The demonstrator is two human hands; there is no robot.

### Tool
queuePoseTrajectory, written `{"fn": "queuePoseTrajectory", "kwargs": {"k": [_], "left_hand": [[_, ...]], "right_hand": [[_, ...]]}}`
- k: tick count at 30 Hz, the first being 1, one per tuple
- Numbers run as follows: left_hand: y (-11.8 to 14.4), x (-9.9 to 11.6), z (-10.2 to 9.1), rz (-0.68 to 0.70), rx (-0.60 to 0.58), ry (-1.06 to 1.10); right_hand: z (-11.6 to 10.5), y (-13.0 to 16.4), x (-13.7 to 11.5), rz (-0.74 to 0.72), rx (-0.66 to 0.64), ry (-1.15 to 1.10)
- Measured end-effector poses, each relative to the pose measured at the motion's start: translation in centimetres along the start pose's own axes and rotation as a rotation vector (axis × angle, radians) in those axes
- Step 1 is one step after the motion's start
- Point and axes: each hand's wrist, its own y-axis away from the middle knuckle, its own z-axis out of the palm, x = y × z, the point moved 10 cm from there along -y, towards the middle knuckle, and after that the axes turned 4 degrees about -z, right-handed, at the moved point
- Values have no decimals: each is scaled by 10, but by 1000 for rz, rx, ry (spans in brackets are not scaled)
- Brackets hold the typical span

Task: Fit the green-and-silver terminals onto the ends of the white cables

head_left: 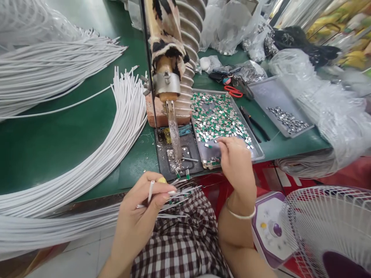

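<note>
Ngl, that soldering iron [174, 135] sat at the left hand's [138, 216] one o'clock, so a careless reach could've meant a burn if it was hot. Left gripped a white cable [151, 191] between its fingers. Connectors [216, 116] lay at the right hand's [238, 161] eleven o'clock; couldn't tell if it held one.

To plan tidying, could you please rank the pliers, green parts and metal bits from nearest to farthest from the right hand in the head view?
1. Green parts, in the tray under the right hand.
2. Pliers, right of that tray.
3. Metal bits, farther right, in another tray.
</note>
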Motion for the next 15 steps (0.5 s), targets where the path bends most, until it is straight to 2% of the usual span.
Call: {"fn": "queuePoseTrajectory", "kwargs": {"k": [3,5,9,10,13,15], "left_hand": [[-2,0,5,7,-3,6],[-3,2,7,9,4,-3],[-5,-1,3,-28,47,-30],[-6,-1,1,-40,70,-24],[-10,-2,-1,-70,105,18],[-14,-2,2,-91,92,33]], "right_hand": [[21,-15,6,-30,-73,12],[26,-17,4,-40,-88,0],[11,-6,-8,-50,-26,-73],[4,-1,-14,-55,10,-137],[-16,19,-20,41,182,-593],[-9,31,-31,89,135,-838]]}}
